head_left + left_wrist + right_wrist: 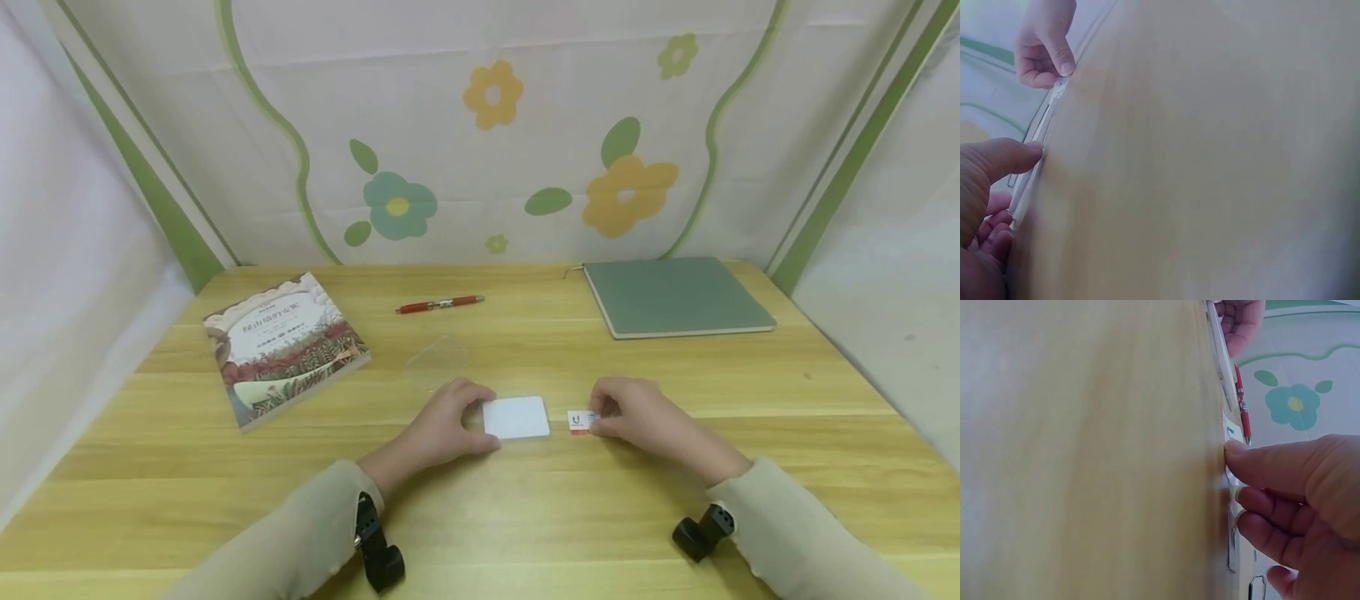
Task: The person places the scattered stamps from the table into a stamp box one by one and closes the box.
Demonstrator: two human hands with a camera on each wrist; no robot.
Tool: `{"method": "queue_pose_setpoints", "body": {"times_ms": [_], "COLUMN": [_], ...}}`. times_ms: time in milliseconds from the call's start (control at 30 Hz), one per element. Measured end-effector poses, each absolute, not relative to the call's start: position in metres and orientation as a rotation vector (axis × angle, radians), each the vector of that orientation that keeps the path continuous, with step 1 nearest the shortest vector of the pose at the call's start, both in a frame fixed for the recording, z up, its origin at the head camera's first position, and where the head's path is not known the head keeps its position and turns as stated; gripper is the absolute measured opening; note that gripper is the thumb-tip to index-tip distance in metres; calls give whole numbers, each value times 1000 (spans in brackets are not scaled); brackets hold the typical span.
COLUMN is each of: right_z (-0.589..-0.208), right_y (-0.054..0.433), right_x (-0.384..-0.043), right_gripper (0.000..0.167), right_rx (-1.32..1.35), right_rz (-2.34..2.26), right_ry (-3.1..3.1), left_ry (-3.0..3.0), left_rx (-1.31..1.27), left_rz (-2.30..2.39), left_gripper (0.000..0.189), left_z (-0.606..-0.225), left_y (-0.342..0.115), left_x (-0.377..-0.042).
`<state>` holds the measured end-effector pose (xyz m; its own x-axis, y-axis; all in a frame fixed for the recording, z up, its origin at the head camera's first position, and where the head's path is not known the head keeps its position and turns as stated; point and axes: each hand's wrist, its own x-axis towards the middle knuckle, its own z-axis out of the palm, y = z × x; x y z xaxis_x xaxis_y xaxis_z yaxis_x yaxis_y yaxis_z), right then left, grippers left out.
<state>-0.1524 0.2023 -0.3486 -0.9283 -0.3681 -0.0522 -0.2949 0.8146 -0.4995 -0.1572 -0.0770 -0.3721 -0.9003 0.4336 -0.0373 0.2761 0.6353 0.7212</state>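
Note:
My left hand (pixel 450 421) holds a flat white rectangle with rounded corners (pixel 517 418) by its left end, fingers at the far edge and thumb at the near one. The piece looks like a small box or a stack of cards and lies low over the table. In the left wrist view its thin side (pixel 1030 172) shows beside the thumb. Just to the right, my right hand (pixel 641 417) pinches a small white card (pixel 579 422) with a "U" mark and a red lower strip. The card's right end is hidden under the fingers.
A clear plastic piece (pixel 437 362) lies behind the left hand. Further back are a red pen (pixel 440 304), an illustrated book (pixel 285 346) at left and a green notebook (pixel 675 296) at right. A flowered curtain (pixel 465 167) hangs along the table's far edge.

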Motion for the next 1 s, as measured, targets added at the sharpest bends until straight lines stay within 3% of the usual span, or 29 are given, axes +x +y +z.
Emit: {"method": "queue_pose_setpoints", "body": {"times_ms": [1000], "right_z": [-336], "right_y": [195], "right_x": [-160], "right_gripper": [12], "right_rx": [-438], "right_rz": [-1121], "right_ry": [2601], "left_ry": [2658], "left_rx": [591], "left_rz": [1150], "left_gripper": [54], "left_z": [-378], "left_y": [-79], "left_x": [-157]}}
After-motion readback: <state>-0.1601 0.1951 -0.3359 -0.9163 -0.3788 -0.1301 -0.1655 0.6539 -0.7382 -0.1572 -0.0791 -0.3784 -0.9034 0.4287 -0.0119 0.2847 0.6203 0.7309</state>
